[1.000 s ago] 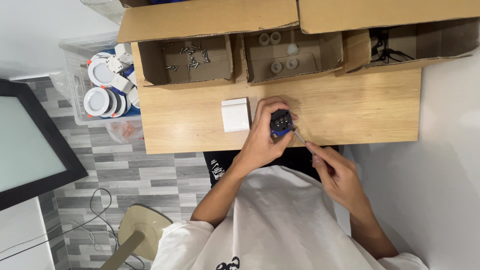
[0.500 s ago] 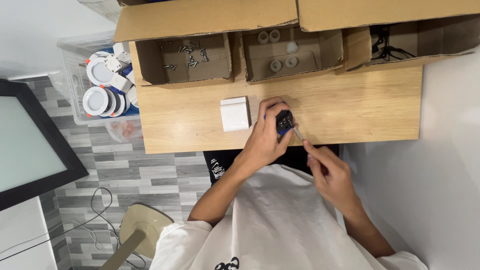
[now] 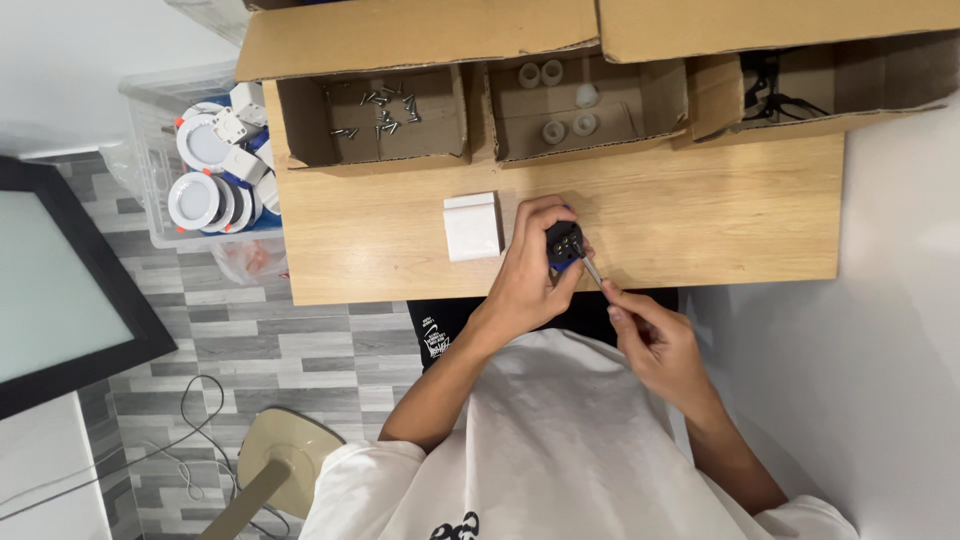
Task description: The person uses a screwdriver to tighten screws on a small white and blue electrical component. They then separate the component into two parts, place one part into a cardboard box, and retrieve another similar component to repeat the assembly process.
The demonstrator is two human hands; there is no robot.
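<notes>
Two bare hands work close together at the near edge of a wooden table (image 3: 700, 215), just above the person's white shirt (image 3: 560, 440); the left hand (image 3: 530, 275) is curled around a small black and blue part (image 3: 564, 244), fingers wrapped over its far side and thumb beneath, so the part is gripped just above the table edge with its dark face turned toward the other hand; the right hand (image 3: 655, 340) sits just to the right and nearer the body, fingers pressed together in a pinch on a thin screwdriver (image 3: 592, 272), whose metal shaft slants up and left until its tip meets the black and blue part; whether the tip sits in a screw cannot be told. Just left of the left hand, flat on the table and apart from the fingers, lies a small white square box (image 3: 472, 226). Beyond both hands, along the far side of the table, stands a row of open cardboard boxes: straight past the left hand, a box of white ring-shaped pieces (image 3: 565, 100); farther left, a box of loose screws (image 3: 378, 112); past the right hand and to its right, a box holding dark wire parts (image 3: 775, 92). Well to the left of the hands, off the table, a clear plastic bin (image 3: 150, 150) holds round white lamp fittings (image 3: 200, 200); farther left still sits a black-framed panel (image 3: 60, 280); a grey tiled floor (image 3: 280, 340) lies below the table's left end.
</notes>
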